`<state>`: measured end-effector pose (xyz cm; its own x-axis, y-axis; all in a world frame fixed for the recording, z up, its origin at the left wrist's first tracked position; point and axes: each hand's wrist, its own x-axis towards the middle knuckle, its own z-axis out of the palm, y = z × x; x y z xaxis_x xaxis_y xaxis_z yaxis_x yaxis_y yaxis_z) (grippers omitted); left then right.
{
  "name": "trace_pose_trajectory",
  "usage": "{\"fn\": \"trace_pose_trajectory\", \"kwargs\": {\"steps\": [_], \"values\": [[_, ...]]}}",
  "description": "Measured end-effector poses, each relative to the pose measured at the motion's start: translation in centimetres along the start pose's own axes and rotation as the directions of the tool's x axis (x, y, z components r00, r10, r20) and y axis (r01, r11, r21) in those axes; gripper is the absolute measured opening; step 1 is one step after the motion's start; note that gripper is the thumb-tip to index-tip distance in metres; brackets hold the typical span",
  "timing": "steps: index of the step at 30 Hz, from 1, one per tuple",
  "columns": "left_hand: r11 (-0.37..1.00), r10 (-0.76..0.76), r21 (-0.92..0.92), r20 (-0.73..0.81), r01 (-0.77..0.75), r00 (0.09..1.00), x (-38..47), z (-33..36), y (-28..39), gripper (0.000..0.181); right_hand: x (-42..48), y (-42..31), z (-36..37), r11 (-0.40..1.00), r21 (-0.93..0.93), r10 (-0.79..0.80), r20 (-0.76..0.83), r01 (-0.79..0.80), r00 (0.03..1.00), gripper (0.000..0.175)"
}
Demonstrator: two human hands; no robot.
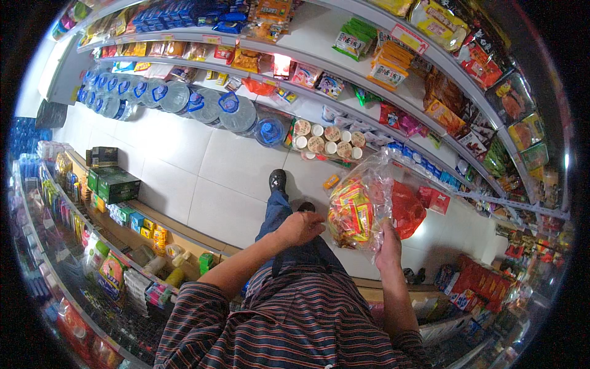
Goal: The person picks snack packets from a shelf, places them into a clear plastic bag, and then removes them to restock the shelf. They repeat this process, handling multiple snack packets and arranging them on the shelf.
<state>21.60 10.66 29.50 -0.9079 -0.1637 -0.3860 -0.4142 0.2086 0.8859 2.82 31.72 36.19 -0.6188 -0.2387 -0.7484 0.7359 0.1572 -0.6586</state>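
Observation:
My right hand (389, 246) grips the edge of a clear plastic bag (368, 173) and holds it above the floor. Inside the bag lie several small yellow-and-red packets (355, 210). Close to the bag's left side is my left hand (302, 228), its fingers loosely bent and apart, with nothing visible in them. A red plastic bag (408, 210) shows just beyond my right hand, partly hidden by the clear bag; whether it rests on the floor cannot be told. A small orange packet (330, 181) lies on the floor tiles beyond the clear bag.
Shop shelves (304, 27) with packaged snacks curve along the far side. Large water bottles (237, 113) and a pack of lidded cups (329, 140) stand on the floor beneath. Green boxes (117, 184) sit by the left shelving. A red box (434, 199) is at right.

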Motion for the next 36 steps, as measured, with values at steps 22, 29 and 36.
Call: {"fn": "trace_pose_trajectory", "kwargs": {"steps": [22,29,36], "values": [[0.980,0.088,0.176,0.004,-0.088,0.996,-1.6,0.2,-1.5,0.042,0.2,-1.1,-1.1,0.881,0.461,0.129,-0.013,-0.109,0.992,0.039],[0.988,-0.098,0.124,0.024,0.094,0.995,-1.6,1.0,-6.3,0.038,-0.3,-2.9,-2.1,0.837,0.530,0.134,0.047,-0.138,0.990,0.025],[0.298,-0.491,-0.812,0.320,0.501,0.810,2.3,7.2,-12.1,0.056,-4.8,-6.9,-1.3,0.771,0.629,-0.022,0.183,-0.100,0.983,0.031]]}}
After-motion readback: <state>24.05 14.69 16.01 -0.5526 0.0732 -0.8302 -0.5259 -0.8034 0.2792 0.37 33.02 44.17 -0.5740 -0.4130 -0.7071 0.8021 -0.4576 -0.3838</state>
